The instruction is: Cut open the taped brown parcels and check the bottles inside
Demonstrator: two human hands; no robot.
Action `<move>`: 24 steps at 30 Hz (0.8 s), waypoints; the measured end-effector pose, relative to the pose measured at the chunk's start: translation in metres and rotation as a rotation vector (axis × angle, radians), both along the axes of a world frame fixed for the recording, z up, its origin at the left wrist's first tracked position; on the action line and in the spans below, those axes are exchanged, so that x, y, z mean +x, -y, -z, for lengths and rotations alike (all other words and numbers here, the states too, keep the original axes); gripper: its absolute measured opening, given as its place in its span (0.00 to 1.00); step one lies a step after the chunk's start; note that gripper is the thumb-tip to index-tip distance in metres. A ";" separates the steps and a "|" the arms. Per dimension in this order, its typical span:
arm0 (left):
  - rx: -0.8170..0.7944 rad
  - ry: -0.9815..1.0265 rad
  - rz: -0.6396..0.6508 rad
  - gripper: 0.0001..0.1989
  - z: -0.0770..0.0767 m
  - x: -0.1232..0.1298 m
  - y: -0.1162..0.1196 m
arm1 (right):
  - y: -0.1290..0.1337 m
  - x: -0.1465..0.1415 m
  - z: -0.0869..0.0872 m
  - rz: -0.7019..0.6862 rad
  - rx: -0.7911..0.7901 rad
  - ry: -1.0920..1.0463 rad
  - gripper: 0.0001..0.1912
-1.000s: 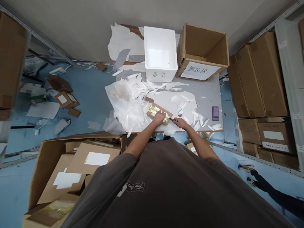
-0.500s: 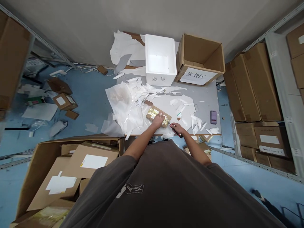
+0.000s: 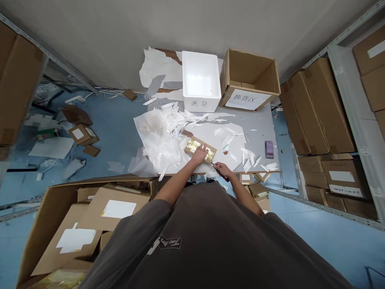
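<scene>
A small brown box (image 3: 191, 145) with shiny yellowish tape lies at a slant near the table's front edge. My left hand (image 3: 200, 154) rests on top of it, its fingers spread over the tape. In my right hand (image 3: 222, 169) is a red and black cutter (image 3: 224, 177), whose tip touches or nearly touches the box's front right end. White plastic sheeting (image 3: 153, 136) and a heap of torn paper strips (image 3: 174, 118) lie to the left of the box.
At the table's back stand a white foam box (image 3: 200, 103) and an open cardboard box (image 3: 249, 99). A phone (image 3: 269, 149) lies at the right. A large carton of boxes (image 3: 48, 200) stands front left; shelves (image 3: 345, 92) flank the right.
My right hand and the cutter have shifted slightly left and down, toward the box's near corner. My left hand stays on the box. The camera view has tilted a little.
</scene>
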State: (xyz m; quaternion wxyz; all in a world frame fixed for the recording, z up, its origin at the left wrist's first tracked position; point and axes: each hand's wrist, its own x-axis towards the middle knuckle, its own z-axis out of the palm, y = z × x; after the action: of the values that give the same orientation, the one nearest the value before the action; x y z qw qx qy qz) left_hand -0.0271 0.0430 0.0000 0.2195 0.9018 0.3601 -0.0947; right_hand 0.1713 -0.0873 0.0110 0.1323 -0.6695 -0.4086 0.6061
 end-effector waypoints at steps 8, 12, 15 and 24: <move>0.031 0.045 -0.147 0.42 0.006 -0.001 -0.012 | 0.021 0.019 -0.012 0.120 0.033 0.152 0.15; -0.029 -0.014 -0.172 0.54 0.017 0.002 -0.027 | 0.018 0.014 -0.013 0.100 0.045 0.182 0.16; -0.026 -0.052 -0.187 0.51 0.019 0.008 -0.032 | 0.012 0.012 -0.011 0.028 0.152 0.255 0.15; 0.084 0.059 -0.132 0.31 0.017 -0.007 -0.022 | -0.006 0.004 -0.005 -0.255 0.258 0.596 0.19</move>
State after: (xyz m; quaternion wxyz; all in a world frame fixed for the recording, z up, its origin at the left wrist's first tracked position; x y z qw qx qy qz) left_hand -0.0337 0.0651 -0.0170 0.1975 0.8869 0.4159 -0.0384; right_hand 0.1755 -0.0815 0.0157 0.0140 -0.7383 -0.5828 0.3392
